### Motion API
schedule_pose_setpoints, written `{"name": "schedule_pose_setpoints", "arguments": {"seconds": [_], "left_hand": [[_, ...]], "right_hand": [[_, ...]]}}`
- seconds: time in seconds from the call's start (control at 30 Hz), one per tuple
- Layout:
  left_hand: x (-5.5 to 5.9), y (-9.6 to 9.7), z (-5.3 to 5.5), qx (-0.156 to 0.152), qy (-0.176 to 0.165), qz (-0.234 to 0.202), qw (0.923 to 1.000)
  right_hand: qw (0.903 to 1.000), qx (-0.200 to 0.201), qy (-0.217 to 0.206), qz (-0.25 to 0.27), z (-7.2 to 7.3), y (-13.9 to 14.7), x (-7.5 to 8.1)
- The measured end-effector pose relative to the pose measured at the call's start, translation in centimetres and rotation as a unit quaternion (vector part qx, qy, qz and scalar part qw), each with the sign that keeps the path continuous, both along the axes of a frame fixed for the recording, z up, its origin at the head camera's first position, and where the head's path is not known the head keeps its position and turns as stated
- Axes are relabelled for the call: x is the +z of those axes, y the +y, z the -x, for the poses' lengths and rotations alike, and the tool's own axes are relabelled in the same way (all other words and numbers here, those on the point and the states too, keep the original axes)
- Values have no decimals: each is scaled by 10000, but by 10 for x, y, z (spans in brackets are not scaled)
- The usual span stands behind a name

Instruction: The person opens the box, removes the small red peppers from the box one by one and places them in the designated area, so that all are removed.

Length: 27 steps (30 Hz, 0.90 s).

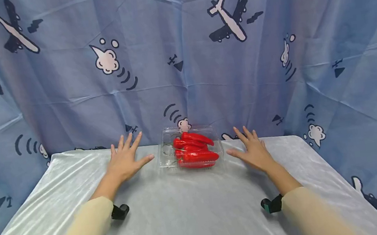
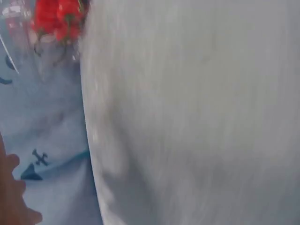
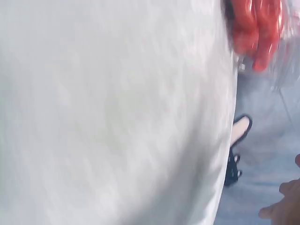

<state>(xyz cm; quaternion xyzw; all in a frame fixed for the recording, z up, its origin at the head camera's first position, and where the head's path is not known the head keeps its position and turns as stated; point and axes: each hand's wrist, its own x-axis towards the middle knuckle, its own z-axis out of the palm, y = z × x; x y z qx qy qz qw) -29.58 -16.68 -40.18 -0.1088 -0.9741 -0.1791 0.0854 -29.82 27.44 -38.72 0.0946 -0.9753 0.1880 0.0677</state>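
Several red peppers (image 1: 196, 156) with green stems lie in a clear plastic box (image 1: 168, 160) near the far edge of the table. To the left of the box my left hand (image 1: 124, 163) is held with its fingers spread, the thumb pointing toward the box. On the other side my right hand (image 1: 253, 152) is spread in the same way, its thumb close to the box's right wall. Both hands hold nothing. In the left wrist view the stem ends of the peppers (image 2: 65, 16) show at the top left; the right wrist view catches their red tips (image 3: 258, 33).
A pale velvety cloth (image 1: 192, 210) covers the table. Behind it hangs a blue curtain (image 1: 154, 59) printed with planes and clouds, close to the box's far side. A black wrist mount sits on the left wrist (image 1: 119, 211) and another on the right (image 1: 271, 204).
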Motion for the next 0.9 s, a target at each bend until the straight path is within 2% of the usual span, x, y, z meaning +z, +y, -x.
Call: {"name": "schedule_pose_setpoints", "arguments": {"seconds": [0.07, 0.17, 0.23, 0.3, 0.4, 0.53, 0.57, 0.67, 0.73, 0.77, 0.9], "left_hand": [[-4, 7, -2, -176, 219, -289, 9992], [-8, 19, -7, -415, 293, -953, 9941], [-11, 28, -10, -584, 198, -1515, 9865], [-13, 36, -13, -722, -11, -2161, 9737], [-14, 49, -14, -806, -456, -2988, 9498], [-17, 62, -16, -846, -1024, -3745, 9177], [-18, 64, -16, -852, -1119, -3872, 9112], [-21, 68, -15, -871, -1258, -4188, 8951], [-23, 70, -15, -867, -1270, -4320, 8887], [-23, 70, -15, -878, -1263, -4337, 8878], [-26, 71, -19, -892, -1268, -4332, 8879]], "right_hand": [[9988, 141, 161, 451, -4, -6, -5], [9918, 286, 370, 1187, -10, -16, -12], [9836, 326, 386, 1731, -12, -24, -16], [9721, 326, 230, 2311, -15, -31, -18], [9444, 327, -205, 3264, -18, -42, -20], [8953, 251, -802, 4374, -22, -55, -23], [8831, 213, -916, 4596, -23, -58, -24], [8566, 208, -1107, 5035, -24, -65, -26], [8475, 235, -1148, 5177, -25, -69, -28], [8440, 214, -1170, 5230, -26, -70, -29], [8416, 108, -1229, 5259, -30, -73, -33]]}}
